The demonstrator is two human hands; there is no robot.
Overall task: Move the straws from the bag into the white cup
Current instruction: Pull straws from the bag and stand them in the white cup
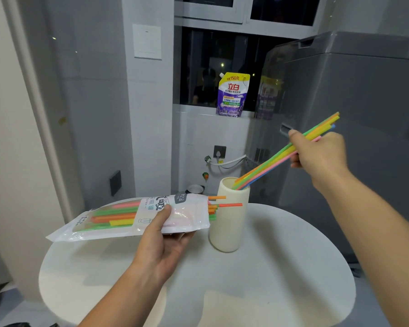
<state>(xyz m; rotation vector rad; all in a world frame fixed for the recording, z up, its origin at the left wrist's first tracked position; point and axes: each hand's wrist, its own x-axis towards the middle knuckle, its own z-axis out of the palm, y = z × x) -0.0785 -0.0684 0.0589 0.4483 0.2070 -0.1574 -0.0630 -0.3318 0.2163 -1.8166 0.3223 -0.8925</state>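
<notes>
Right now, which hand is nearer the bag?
Left. The left hand grips the bag; the right hand holds straws dipping into the cup, clear of the bag.

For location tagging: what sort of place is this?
Probably a home laundry corner: what looks like a washing machine at right, a detergent pouch on the sill, and a tap with a hose.

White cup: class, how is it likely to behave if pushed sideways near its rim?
The white cup looks tall and narrow, so it would probably tip rather than slide. The straws in the right hand lean against one side of its rim, which may lever it over.
</notes>
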